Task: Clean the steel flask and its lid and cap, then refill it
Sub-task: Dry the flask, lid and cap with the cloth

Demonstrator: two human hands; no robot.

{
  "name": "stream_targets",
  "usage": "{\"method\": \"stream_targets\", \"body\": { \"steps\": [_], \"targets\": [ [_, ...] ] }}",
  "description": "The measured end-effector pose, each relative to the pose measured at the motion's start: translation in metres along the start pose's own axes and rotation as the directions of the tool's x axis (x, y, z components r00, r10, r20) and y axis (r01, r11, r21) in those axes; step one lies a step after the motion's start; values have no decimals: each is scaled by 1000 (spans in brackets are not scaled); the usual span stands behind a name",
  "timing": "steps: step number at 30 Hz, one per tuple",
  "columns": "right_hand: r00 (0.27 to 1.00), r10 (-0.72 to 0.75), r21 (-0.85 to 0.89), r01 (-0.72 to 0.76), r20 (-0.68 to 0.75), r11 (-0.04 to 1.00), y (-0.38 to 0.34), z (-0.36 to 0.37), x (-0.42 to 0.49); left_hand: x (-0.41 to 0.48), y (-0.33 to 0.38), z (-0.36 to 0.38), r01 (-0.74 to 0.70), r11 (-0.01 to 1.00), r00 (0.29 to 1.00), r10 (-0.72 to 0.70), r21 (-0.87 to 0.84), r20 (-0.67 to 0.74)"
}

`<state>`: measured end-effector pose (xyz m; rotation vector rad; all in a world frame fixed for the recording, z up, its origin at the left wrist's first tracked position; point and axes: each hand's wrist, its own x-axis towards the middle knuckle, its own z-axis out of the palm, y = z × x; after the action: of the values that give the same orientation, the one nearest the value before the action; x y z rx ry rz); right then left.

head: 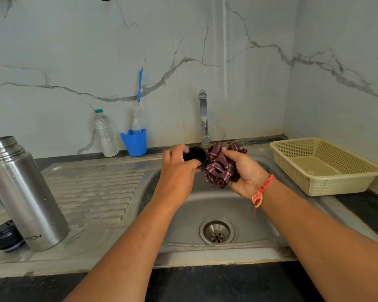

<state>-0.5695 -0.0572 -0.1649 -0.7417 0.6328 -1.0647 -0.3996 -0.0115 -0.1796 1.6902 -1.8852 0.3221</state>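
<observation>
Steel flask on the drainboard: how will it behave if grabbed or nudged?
Tall and narrow, the flask stands on its base on the ribbed drainboard, so a high push may tip it. Its smooth steel wall shows droplets, so probably slippery. Rigid; its mouth is open, contents unseen, so weight is uncertain.

"LTON" on the steel flask [26, 192]

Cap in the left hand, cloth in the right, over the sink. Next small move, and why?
Probably tuck the cloth into the black cap and wipe its inside: the left hand holds the cap with its open mouth showing, and the right hand holds the bunched cloth right beside it, not yet in.
</observation>
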Motion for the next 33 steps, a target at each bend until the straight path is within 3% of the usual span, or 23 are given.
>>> {"method": "stream_targets", "body": {
  "steps": [4, 9, 12, 16, 21, 27, 33],
  "targets": [
    [994, -63, -40, 67, 91, 997, 4, 4, -6, 0, 6, -8, 59, 970, 994, -36, -238, 101],
    [990, -73, -64, 81, 120, 995, 1, 2, -6, -3, 8, -7, -31, 917, 999, 20, -398, -33],
    [994, -69, -44, 73, 90, 996, 2, 2, -3, -3, 6, -5, 24, 772, 993, -94, -635, -78],
    [996, -35, -35, 39, 88, 999, 3, 2, -1, -2, 11, -5, 218, 562, 943, -333, -798, 23],
    [994, -97, -56, 99, 41, 994, 1, 1, 1, 1, -2, -6, 226, 377, 928, -365, -898, 80],
    [940, -334, -255, 340, 68, 905, -2, 1, 1, 0, -6, -6, 247, 422, 938, -329, -873, 107],
    [971, -187, -324, 226, 146, 919, 2, 5, -9, 0, 3, -5, 240, 369, 941, -317, -898, 121]
  ]
}}
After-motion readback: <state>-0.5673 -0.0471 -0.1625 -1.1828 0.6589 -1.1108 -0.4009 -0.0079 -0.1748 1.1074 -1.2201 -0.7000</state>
